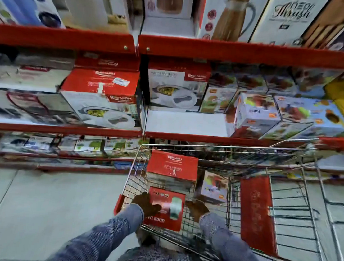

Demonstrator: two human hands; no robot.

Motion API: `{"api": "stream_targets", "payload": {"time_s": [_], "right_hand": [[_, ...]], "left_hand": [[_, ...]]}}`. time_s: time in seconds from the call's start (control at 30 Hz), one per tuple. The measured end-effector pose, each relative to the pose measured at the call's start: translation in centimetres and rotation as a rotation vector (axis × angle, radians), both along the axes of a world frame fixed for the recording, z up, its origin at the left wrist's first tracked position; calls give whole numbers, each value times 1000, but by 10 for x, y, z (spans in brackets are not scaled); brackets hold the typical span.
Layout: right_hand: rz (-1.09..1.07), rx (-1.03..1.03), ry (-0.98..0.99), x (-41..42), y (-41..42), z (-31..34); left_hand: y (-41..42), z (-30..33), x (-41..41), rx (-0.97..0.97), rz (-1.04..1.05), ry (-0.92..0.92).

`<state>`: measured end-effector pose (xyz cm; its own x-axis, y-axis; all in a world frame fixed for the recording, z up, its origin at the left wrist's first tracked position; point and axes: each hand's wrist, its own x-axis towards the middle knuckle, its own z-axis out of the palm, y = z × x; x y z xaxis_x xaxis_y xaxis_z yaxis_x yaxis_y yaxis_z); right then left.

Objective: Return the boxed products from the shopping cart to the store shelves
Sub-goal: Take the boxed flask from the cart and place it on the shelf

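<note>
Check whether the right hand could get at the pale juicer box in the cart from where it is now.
Probably yes. The right hand sits inside the cart, just below the juicer box, with open space between them. The red box lies off to its left, out of the way.

Shopping cart (235,151) stands before the shelves (186,138). Three boxes lie in it: near box (168,222) at left, large box (172,166) behind, small box (214,189) right.

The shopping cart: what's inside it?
Inside the shopping cart: a large red Rishabh box, a small red box between both hands, and a pale juicer box. Anything beneath them is hidden.
</note>
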<state>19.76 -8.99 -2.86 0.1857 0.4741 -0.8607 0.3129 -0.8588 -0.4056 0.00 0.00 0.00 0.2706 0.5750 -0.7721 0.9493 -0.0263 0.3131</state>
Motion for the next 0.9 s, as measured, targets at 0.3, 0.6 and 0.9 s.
{"api": "stream_targets", "payload": {"time_s": [0.3,0.6,0.9], "right_hand": [[-534,-130,257,-30,-13,5],[-428,472,126,-10,-21,87],[-334,1055,131,29,14,228]], "left_hand": [[-6,-17,-10,-285,564,-200],[7,74,-13,-36,685,-538],[29,224,-6,400,443,-974]]}}
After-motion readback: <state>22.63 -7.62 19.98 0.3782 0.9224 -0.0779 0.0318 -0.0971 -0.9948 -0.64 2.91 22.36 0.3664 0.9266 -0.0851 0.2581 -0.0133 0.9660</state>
